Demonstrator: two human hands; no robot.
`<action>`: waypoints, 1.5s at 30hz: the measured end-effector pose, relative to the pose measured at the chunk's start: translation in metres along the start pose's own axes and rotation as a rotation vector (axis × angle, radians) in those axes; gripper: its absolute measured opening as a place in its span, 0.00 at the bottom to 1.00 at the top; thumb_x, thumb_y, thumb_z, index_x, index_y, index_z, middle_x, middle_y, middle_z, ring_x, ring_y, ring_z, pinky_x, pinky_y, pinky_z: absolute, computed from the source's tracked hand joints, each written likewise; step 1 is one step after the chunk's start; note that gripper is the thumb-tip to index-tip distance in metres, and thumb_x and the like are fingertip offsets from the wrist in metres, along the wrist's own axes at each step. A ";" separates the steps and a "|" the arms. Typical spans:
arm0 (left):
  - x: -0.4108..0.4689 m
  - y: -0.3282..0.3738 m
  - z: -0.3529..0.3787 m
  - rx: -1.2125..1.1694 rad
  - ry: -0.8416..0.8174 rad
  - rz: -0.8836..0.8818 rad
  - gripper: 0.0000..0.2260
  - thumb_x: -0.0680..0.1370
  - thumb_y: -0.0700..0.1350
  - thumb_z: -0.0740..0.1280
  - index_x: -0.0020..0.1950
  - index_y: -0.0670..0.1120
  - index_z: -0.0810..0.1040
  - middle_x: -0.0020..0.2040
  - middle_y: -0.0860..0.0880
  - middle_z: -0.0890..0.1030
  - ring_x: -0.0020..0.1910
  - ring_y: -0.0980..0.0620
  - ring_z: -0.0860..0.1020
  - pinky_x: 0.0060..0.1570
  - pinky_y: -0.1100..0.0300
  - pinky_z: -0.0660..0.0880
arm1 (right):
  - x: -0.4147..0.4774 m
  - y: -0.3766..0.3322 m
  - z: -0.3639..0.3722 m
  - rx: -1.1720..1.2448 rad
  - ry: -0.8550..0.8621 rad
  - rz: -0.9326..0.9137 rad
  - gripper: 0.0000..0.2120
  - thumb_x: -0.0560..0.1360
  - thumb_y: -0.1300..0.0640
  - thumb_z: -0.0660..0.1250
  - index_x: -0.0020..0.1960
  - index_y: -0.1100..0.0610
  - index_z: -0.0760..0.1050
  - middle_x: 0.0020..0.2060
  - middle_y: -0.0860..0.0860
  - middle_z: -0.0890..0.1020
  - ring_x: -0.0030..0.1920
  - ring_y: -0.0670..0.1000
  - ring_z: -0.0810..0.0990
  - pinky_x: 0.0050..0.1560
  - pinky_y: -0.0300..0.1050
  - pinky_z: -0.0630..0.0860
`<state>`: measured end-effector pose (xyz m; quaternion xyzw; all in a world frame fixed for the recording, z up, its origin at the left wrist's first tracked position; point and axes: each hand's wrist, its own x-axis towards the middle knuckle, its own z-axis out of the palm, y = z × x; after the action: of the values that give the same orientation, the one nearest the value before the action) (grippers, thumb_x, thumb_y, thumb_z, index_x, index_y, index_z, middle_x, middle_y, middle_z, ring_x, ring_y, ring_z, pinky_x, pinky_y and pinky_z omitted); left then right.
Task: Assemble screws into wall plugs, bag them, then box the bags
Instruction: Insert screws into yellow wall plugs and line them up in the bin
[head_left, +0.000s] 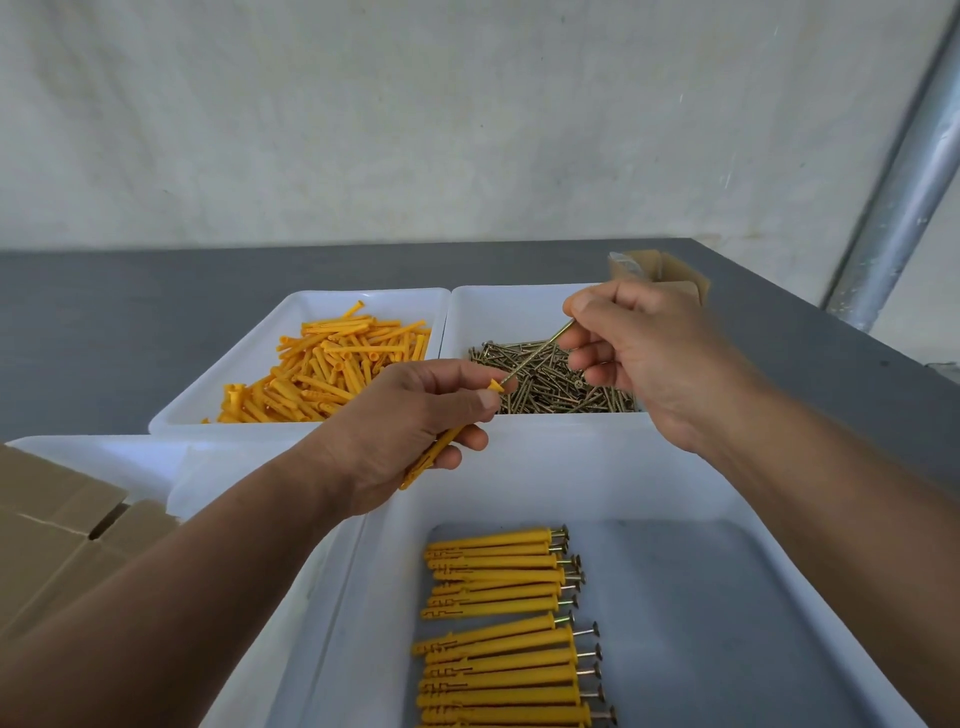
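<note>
My left hand grips a yellow wall plug, its open end pointing up and right. My right hand pinches a long brass screw whose tip meets the plug's mouth. Behind the hands, a white tray holds a heap of loose yellow plugs, and the tray beside it holds a pile of screws. A large white bin in front holds several assembled plugs with screws, laid side by side.
Cardboard box flaps lie at the left. A small cardboard box stands behind my right hand. Another white tray sits at the left. The grey table ends at a white wall, with a metal pole at the right.
</note>
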<state>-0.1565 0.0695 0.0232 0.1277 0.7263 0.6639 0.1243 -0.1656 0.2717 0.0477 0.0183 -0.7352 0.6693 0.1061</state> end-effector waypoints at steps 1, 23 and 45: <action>0.000 0.000 0.000 0.014 0.001 0.001 0.08 0.77 0.39 0.68 0.54 0.46 0.84 0.38 0.51 0.81 0.33 0.55 0.79 0.27 0.65 0.72 | 0.000 0.000 0.000 -0.009 -0.009 -0.002 0.05 0.78 0.57 0.67 0.45 0.55 0.80 0.31 0.47 0.83 0.30 0.44 0.80 0.30 0.37 0.76; -0.001 0.000 0.004 0.107 -0.020 0.002 0.06 0.76 0.39 0.70 0.51 0.47 0.82 0.40 0.48 0.82 0.36 0.54 0.81 0.29 0.65 0.73 | -0.017 -0.007 0.005 -0.611 -0.317 -0.183 0.07 0.78 0.54 0.66 0.46 0.44 0.81 0.30 0.40 0.78 0.34 0.42 0.77 0.41 0.49 0.82; 0.001 0.004 -0.002 0.028 0.115 0.067 0.04 0.77 0.42 0.68 0.46 0.46 0.83 0.41 0.47 0.84 0.41 0.52 0.83 0.42 0.61 0.80 | -0.035 -0.009 0.010 -1.261 -0.631 -0.216 0.05 0.79 0.50 0.65 0.51 0.43 0.79 0.34 0.40 0.74 0.38 0.41 0.73 0.34 0.35 0.65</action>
<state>-0.1576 0.0683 0.0272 0.1154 0.7368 0.6637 0.0582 -0.1315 0.2565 0.0497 0.2190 -0.9720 0.0649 -0.0558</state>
